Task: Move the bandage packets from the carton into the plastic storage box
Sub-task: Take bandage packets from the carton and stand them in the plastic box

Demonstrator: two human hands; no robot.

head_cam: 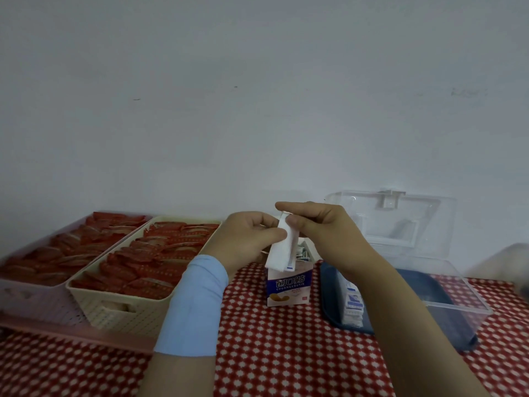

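Both hands are pinching a white strip of bandage packets (282, 249) above the open carton (289, 286). The left hand (252, 239) is gripping its middle, the right hand (317, 224) its top. The clear plastic storage box (463, 293) is sitting just right.

Person's L forearm (183, 368) has a pale blue band (194, 305) round it, starting just below the wrist & running partway to the elbow. Fabric looks smooth & plain, a snug fit, w/ clean straight edges at both ends; the arm shows bare either side of it. L hand (249, 239) is bare. R hand (323, 227) & R forearm (400, 310) are bare too, as far down as I can see. Fingers (289, 207) rounded; nails too blurred to make out.
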